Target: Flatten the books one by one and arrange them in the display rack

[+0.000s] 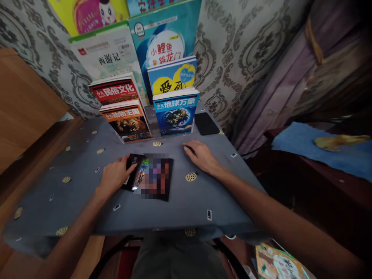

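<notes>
A small black book (pixel 154 176) lies at an angle on the cloth-covered table, part of its colourful cover blurred out. Its left edge is under my left hand (pixel 114 176), which is closed there with the thumb on top of the cover. To the right of the book, my right hand (pixel 202 155) is low over the cloth. Its thumb and forefinger are apart with nothing between them, and the other fingers are partly hidden. Beyond both hands, a blue book with a globe (pixel 176 115) and an orange book with a lion (pixel 128 121) stand in a rack.
More books, such as a red one (pixel 117 92) and a teal one (pixel 168 35), rise in tiers against the patterned wall. A black phone (pixel 206 124) lies right of the rack. The grey tablecloth (pixel 139 217) has pineapple prints. Another book (pixel 279 263) is below at right.
</notes>
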Demonstrator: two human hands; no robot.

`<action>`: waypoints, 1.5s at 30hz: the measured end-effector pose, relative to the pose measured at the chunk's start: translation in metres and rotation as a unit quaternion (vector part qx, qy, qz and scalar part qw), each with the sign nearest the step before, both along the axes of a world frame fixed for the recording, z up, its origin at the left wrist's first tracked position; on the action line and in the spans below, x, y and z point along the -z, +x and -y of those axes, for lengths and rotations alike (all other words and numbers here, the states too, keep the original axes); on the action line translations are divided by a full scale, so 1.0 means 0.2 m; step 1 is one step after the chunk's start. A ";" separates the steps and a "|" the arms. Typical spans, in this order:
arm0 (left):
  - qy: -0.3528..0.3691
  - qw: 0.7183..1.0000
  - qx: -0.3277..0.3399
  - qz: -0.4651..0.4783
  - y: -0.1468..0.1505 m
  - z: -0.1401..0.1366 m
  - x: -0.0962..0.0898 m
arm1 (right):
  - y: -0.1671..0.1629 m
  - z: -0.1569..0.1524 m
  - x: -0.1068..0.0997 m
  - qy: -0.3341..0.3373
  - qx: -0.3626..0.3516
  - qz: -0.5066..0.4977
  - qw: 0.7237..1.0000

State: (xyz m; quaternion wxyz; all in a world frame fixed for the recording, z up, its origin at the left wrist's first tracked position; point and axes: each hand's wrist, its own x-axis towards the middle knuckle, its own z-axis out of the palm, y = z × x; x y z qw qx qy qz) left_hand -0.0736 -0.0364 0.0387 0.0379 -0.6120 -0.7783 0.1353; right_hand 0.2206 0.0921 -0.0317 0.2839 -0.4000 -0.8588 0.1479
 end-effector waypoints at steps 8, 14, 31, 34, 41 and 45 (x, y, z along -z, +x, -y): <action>0.087 0.982 0.158 0.049 0.24 -0.13 0.13 | -0.01 0.04 -0.04 -0.045 -0.056 -0.048 0.996; 0.137 0.919 0.355 0.106 0.34 -0.29 0.24 | -0.02 0.05 -0.04 -0.037 -0.078 -0.059 0.995; 0.250 0.894 0.328 0.176 0.23 -0.14 0.28 | -0.02 0.02 0.00 0.028 -0.069 0.013 0.997; 0.245 0.883 0.342 0.208 0.20 -0.08 0.29 | -0.03 0.05 -0.01 0.046 -0.062 0.033 0.997; 0.232 0.879 0.341 0.239 0.19 -0.07 0.30 | -0.10 0.15 -0.06 0.070 -0.176 0.031 0.981; 0.223 0.878 0.338 0.254 0.18 -0.07 0.31 | -0.16 0.20 -0.06 0.060 -0.249 0.039 0.966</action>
